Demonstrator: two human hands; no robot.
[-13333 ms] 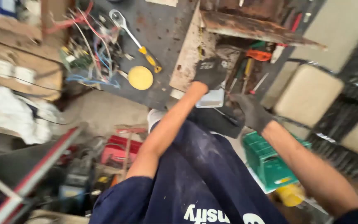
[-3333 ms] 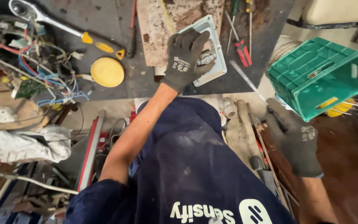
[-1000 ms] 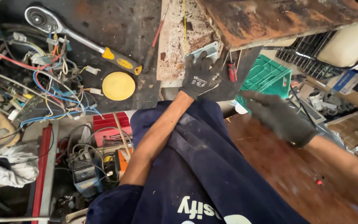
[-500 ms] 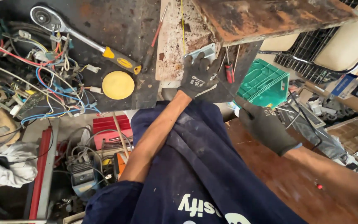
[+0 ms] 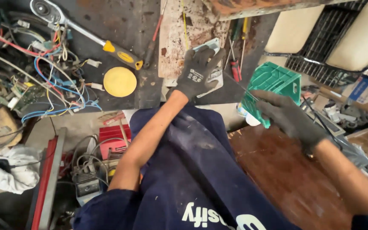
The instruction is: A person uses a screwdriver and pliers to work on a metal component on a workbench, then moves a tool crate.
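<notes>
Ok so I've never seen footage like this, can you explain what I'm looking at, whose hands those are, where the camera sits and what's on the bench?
There is no machine here. The picture comes from a camera worn on a person's head, looking down past their dark blue shirt at their own two gloved hands.

The left hand reaches up onto the dark workbench and presses on a light grey flat part lying at its edge. The right hand is out to the side, touching a green plastic crate; whether it truly grips it is hard to tell.

On the bench lie a big ratchet wrench with a yellow and black handle, a round yellow disc, a tangle of coloured wires and some screwdrivers. Below the bench there is a red box among more clutter.
</notes>
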